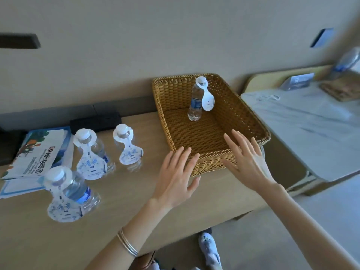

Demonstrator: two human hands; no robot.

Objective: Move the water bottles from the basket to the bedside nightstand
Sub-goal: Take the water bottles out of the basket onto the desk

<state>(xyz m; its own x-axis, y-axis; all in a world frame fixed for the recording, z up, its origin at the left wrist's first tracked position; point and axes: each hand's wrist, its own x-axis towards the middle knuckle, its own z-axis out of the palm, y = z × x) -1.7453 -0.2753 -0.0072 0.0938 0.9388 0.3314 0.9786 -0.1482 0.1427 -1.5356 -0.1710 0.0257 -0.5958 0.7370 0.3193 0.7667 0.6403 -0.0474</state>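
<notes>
bottle (195, 102) upright at far end of basket (249, 117), full so weighty, slick plastic; grip mid-body. left hand (175, 176) and right hand (247, 162) fingers spread, holding nothing.

Left grip (176, 176), right grip (246, 161) spread, empty.

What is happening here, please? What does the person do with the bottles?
A person is moving water bottles out of a wicker basket. The left hand and right hand are both open and empty, at the basket's near rim. One bottle stands upright inside it; three bottles stand on the wooden tabletop to its left, beside some booklets.
</notes>
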